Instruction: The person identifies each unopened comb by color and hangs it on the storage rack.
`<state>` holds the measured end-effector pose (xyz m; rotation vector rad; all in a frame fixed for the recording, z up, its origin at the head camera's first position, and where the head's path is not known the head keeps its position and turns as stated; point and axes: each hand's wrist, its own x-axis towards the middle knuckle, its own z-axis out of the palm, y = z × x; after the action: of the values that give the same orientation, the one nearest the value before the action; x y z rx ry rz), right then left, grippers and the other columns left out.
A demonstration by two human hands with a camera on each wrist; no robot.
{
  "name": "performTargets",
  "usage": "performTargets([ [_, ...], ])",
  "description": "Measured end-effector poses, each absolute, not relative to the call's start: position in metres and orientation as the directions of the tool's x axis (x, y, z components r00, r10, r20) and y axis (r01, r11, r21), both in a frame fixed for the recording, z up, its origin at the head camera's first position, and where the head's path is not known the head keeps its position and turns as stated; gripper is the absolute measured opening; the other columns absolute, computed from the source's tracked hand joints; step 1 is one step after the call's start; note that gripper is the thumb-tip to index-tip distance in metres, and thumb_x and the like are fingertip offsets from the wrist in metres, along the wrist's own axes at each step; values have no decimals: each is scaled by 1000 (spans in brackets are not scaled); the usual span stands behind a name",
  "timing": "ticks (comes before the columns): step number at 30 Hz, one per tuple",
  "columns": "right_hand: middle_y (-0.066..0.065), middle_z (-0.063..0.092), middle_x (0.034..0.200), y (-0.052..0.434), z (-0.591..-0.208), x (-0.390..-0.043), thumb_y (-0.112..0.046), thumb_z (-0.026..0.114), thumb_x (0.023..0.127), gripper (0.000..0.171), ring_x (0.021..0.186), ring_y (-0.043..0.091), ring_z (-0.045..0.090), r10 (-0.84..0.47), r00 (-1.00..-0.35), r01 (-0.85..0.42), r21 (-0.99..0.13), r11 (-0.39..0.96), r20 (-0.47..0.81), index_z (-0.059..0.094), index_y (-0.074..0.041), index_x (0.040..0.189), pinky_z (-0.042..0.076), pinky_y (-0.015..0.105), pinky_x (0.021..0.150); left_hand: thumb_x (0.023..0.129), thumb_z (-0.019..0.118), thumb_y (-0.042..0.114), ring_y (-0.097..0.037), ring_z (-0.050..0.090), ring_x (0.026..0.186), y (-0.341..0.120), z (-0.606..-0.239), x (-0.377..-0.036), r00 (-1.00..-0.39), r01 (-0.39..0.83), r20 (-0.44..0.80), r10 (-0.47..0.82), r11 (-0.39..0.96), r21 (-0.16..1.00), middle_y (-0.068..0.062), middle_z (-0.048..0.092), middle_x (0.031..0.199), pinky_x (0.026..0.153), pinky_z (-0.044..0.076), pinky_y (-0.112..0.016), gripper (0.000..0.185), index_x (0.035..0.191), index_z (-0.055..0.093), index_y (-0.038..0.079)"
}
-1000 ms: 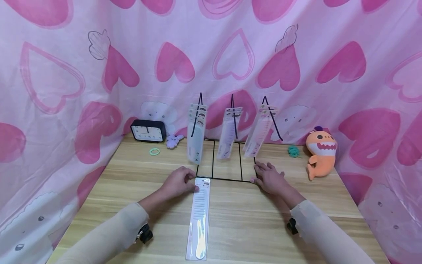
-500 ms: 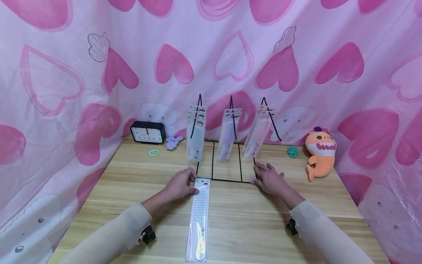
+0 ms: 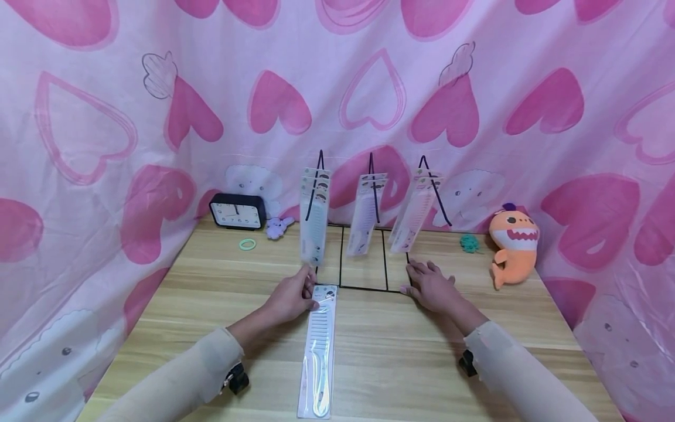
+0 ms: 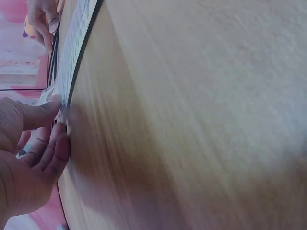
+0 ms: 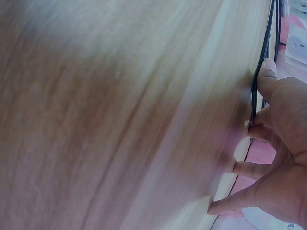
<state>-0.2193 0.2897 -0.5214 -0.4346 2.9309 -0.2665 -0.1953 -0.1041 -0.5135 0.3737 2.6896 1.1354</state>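
Note:
A comb in a clear package (image 3: pixel 319 351) lies lengthwise before the black wire display rack (image 3: pixel 364 288). My left hand (image 3: pixel 287 299) is at its upper left edge; in the left wrist view thumb and fingers (image 4: pixel 59 152) pinch the package end, partly hidden by the thumb. My right hand (image 3: pixel 432 287) rests at the rack base's right side. Its fingers are spread on the table and its thumb touches the wire in the right wrist view. Packaged combs hang from three hooks: bluish ones (image 3: pixel 313 231) left, purple ones (image 3: pixel 362 225) centre, pink ones (image 3: pixel 413 220) right.
A black clock (image 3: pixel 238 211), a small purple plush (image 3: pixel 276 228) and a light green band (image 3: pixel 246 244) stand or lie left of the rack. To its right are a teal coil (image 3: pixel 469 242) and an orange shark plush (image 3: pixel 514 246). A heart-patterned curtain (image 3: pixel 279 35) surrounds the wooden table (image 3: pixel 401 363).
The glare on the comb package has shifted, showing its handle more clearly. My left index finger has moved slightly upward, near the hanging bluish packages. My right hand stays put.

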Motion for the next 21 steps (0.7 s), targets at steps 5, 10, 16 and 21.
performTargets([
  [5,17,38,179,290,-522,-219,-52,62,111,73,160,62,31,-299,-944,-270,-196,943,-137,49,-7,167,33,102,99,89,89,-2,-12,69,93,-106,-512,-196,-947,135,-78,313,603,787,-1,70,105,85,63,-34,56,132,56,11],
  [10,16,38,179,290,-522,-220,-52,63,111,73,160,62,31,-300,-944,-271,-195,943,-136,48,-7,167,33,102,99,91,86,-5,-15,74,100,-105,-510,-197,-940,142,-48,337,517,844,-6,71,120,90,65,-35,64,144,55,14],
  [16,16,36,180,291,-522,-220,-53,63,110,75,161,62,29,-296,-944,-264,-203,943,-147,47,-8,168,31,102,100,94,80,-10,-20,73,106,-101,-494,-191,-941,120,-30,338,412,903,-9,70,129,82,68,-30,55,138,66,20],
  [21,17,37,179,291,-523,-220,-53,63,111,74,161,62,30,-298,-944,-268,-199,943,-142,47,-7,168,32,102,99,95,80,-9,-23,75,108,-99,-474,-186,-948,134,12,317,367,921,-8,72,131,82,69,-30,54,139,68,21],
])
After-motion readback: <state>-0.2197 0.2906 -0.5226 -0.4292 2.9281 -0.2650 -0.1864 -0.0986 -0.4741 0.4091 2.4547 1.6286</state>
